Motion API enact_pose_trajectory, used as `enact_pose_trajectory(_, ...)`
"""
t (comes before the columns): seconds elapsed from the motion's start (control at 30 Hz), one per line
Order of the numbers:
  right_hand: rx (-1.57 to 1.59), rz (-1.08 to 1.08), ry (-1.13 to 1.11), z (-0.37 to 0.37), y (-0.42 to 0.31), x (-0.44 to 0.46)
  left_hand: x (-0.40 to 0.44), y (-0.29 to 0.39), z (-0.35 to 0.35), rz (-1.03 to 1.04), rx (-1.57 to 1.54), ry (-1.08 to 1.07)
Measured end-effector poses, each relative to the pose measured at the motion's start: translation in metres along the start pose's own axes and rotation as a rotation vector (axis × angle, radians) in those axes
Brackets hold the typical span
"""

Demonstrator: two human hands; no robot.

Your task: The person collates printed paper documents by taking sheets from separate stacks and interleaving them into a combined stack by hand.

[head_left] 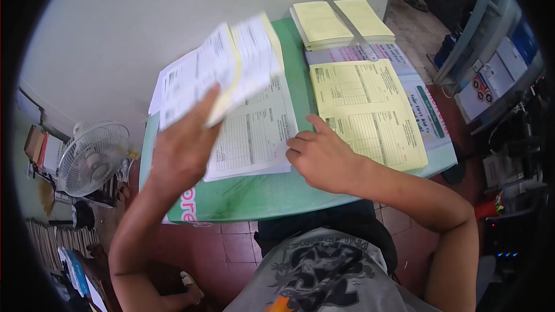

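My left hand (188, 147) is closed on a few printed form sheets (199, 78), white with a yellow one among them, lifted and blurred by motion. Beneath them lies a stack of white printed forms (248, 144). At that stack's right edge, my right hand (324, 156) is loosely curled, one finger stretched apart; no sheet shows in it. Whether its fingertips press on the white forms I cannot tell. Just right of it lies a stack of yellow printed forms (370, 110), two form panels showing on the top sheet.
Everything lies on a green-covered table (231, 205). At the back, a metal ruler (352, 29) lies across a thick pile of yellow paper (315, 20). A white fan (89, 159) stands left of the table. A wall (202, 0) rises behind; a doorway is at right.
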State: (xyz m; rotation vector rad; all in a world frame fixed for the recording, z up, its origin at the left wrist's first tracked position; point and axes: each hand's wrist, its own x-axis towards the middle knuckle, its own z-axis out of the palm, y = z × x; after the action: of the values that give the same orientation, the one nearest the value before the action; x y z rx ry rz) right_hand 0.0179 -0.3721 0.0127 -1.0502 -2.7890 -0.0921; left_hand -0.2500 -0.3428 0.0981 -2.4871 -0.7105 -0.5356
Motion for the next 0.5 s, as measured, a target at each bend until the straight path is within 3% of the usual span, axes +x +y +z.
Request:
enact_pose_trajectory(0.1,0.062,0.039,0.028,-0.003,-0.002,0.004,-0.035,0.015,0.039,0.012,-0.134,-0.105)
enact_pose_trajectory(0.17,0.099,0.056,0.158,0.005,-0.001,0.005,-0.043,0.029,0.043,-0.026,-0.182,-0.206)
enact_pose_trajectory(0.27,0.238,0.108,0.144,-0.003,0.007,0.009,-0.045,0.040,0.039,-0.102,-0.301,-0.262)
enact_pose_trajectory(0.37,0.541,0.173,0.156,-0.009,0.018,0.013,-0.037,0.042,0.034,-0.187,-0.354,-0.160)
enact_pose_trajectory(0.5,0.419,0.206,0.304,-0.035,0.023,-0.014,-0.046,0.029,0.042,-0.319,-0.325,-0.233)
